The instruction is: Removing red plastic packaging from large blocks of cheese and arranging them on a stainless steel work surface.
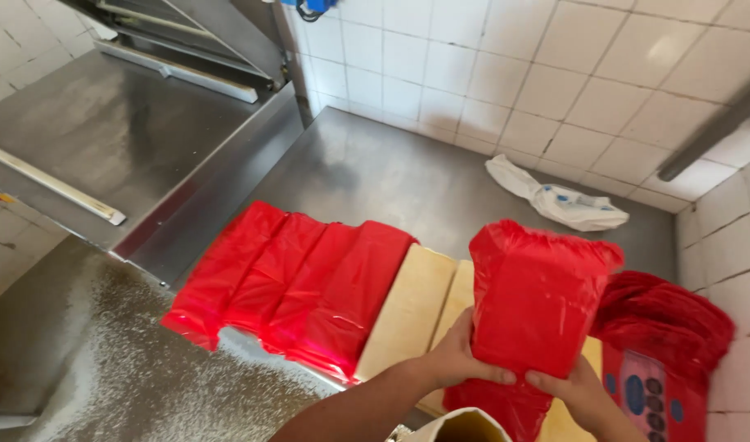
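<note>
1. The steel table (367, 176) spreads out ahead of both hands and runs to the white tiled wall (555, 74). A raised steel machine lid (105, 131) slopes away far to the left of the hands.
2. A row of four red-bagged blocks (289, 282) lies flat on the table, just to the left of the left hand, overlapping one another like shingles.
3. The red-bagged block (538, 307) is lifted upright above the table, straight in front of the person. Both hands grip it at its lower edge, and loose red film hangs below them.
4. Pale yellow bare blocks (412, 311) lie side by side on the table just beyond the left hand, between the red row and the held block.
5. A stack of empty red bags (665, 315) sits to the right of the right hand, draped over a red scale with round buttons (649, 393).
6. A crumpled white plastic bag (559, 200) lies well beyond the hands, near the wall.
7. The left hand (457, 360) is closed around the held block's lower left edge, fingers wrapped across the front.
8. The right hand (575, 389) clasps the lower right edge, thumb pressed on the red film.
</note>
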